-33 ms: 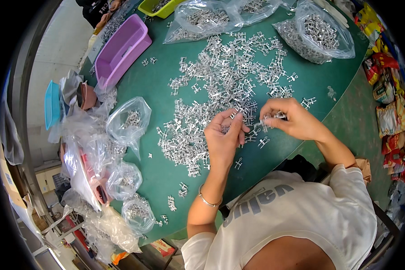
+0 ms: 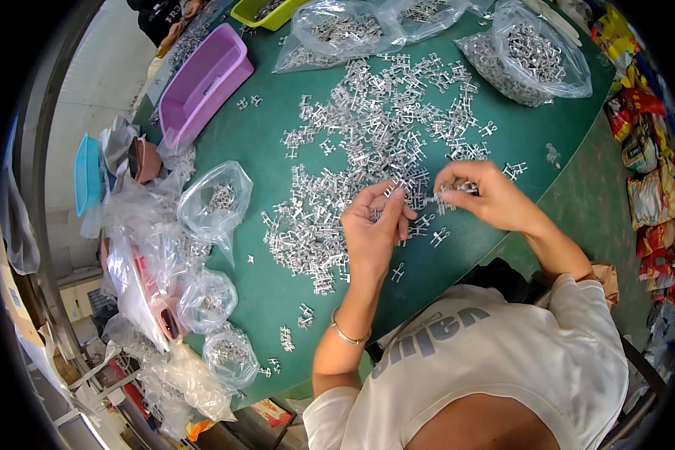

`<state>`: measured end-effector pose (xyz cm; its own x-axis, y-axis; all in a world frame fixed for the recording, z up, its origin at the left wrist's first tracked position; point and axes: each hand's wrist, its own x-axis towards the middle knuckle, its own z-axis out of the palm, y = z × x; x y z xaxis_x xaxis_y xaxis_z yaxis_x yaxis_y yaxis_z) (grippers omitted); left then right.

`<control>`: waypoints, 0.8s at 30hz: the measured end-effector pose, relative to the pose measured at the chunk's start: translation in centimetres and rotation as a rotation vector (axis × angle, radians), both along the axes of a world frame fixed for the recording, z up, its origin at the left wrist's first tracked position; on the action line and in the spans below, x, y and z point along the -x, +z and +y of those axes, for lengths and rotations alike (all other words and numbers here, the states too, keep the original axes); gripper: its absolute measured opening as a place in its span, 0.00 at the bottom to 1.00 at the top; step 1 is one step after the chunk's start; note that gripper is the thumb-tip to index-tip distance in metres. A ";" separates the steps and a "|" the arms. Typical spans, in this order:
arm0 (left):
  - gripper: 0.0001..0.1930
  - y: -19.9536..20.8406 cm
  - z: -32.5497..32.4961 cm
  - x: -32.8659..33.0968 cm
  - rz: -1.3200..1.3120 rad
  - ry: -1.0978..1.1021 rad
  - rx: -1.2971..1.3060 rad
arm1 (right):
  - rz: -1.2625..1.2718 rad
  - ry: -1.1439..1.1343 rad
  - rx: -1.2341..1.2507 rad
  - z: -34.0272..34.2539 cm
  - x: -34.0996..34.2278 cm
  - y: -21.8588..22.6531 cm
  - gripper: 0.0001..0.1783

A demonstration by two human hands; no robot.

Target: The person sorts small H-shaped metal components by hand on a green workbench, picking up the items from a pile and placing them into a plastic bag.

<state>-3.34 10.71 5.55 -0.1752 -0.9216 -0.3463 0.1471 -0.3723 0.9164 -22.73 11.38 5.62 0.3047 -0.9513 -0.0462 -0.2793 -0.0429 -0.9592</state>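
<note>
A wide heap of small silver metal clips [image 2: 382,139] covers the middle of the green table [image 2: 266,142]. At the heap's near right edge, my left hand [image 2: 375,221] is closed, with a small metal clip pinched at its thumb and fingertips and more metal partly hidden in the palm. Just right of it, my right hand [image 2: 487,195] is closed around several similar metal clips; some stick out toward the left hand. A few loose clips [image 2: 439,237] lie on the table below the hands. The exact shape of the held pieces is too small to make out.
Clear bags of metal parts stand at the back [image 2: 345,30], back right [image 2: 532,56] and left [image 2: 221,199]. A purple basin [image 2: 206,86] and a yellow-green tray [image 2: 266,11] sit at the far left. Another person's hand [image 2: 174,34] shows there. Colourful packages [image 2: 645,150] line the right.
My right hand has shifted very slightly, and the clips at its fingertips have turned a little toward the left hand. My left hand has stayed in place.
</note>
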 end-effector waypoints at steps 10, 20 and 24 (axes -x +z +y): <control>0.13 -1.5 -0.5 -0.8 0.357 -0.019 -0.252 | 0.176 -0.230 -0.048 -1.8 0.7 -2.8 0.09; 0.07 -2.7 0.1 -0.9 0.366 0.065 -0.288 | 0.236 -0.212 0.080 -1.6 1.1 -4.0 0.09; 0.06 -2.2 0.7 -0.4 0.214 0.072 -0.190 | 0.471 -0.313 0.329 -1.2 1.0 -4.3 0.10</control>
<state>-2.91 11.41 3.36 -0.1996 -0.8566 -0.4757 0.3617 -0.5156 0.7767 -23.71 10.20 1.30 0.0288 -0.9791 0.2014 -0.7133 -0.1613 -0.6820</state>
